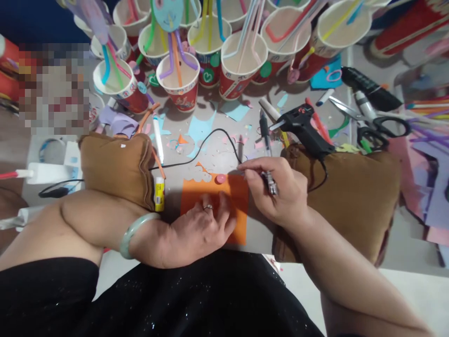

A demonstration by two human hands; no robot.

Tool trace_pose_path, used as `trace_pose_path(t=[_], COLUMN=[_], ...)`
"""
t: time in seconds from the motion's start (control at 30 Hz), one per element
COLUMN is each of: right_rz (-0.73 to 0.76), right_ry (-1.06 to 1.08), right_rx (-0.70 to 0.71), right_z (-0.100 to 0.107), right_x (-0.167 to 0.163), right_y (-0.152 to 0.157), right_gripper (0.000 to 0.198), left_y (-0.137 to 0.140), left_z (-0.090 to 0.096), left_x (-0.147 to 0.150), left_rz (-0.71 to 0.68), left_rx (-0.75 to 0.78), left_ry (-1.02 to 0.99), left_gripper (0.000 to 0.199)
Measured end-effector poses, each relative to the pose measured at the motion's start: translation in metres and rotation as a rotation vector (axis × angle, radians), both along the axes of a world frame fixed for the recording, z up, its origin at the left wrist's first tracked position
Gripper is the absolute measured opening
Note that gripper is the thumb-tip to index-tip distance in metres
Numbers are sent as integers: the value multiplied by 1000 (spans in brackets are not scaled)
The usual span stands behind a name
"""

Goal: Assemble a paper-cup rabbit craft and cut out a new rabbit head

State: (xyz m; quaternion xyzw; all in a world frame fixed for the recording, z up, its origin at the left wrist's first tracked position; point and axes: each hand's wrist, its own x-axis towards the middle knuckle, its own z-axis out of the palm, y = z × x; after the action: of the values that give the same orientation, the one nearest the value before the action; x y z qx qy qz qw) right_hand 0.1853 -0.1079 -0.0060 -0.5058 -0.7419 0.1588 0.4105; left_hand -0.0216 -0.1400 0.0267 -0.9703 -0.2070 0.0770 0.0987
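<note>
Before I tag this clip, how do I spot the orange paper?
Look between the two brown cushions. There the orange paper lies under the left hand, a pink disc at its far edge. It is far larger than the orange scraps nearby.

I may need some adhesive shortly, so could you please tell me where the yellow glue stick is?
In the head view, the yellow glue stick is left of centre, between the left brown cushion and the orange paper, nearer the cushion.

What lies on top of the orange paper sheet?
The person's left hand rests on the orange paper sheet, with a small round pink piece at its far edge. Whatever lies beneath the hand is covered and cannot be seen.
</note>
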Motion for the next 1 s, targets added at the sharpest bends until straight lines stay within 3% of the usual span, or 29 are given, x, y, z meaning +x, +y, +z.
trace_pose_path(t=[0.17, 0.3, 0.77, 1.0], right_rz=[119, 210, 206, 225], right_ry=[-16, -9, 24, 31], right_rx=[-96, -175, -246, -249], right_z=[-8, -12, -22, -20], right_x=[-2, -4, -13, -12], right_y=[3, 4, 7, 8], right_gripper=[30, 30, 14, 14], left_y=[1, 1, 1, 5], left_z=[-1, -2, -1, 9], left_x=[1, 2, 2, 2], left_rz=[6, 16, 15, 12], left_rx=[-8, -12, 0, -43], left_ry=[-34, -28, 8, 26], left_gripper=[32, 34, 35, 37])
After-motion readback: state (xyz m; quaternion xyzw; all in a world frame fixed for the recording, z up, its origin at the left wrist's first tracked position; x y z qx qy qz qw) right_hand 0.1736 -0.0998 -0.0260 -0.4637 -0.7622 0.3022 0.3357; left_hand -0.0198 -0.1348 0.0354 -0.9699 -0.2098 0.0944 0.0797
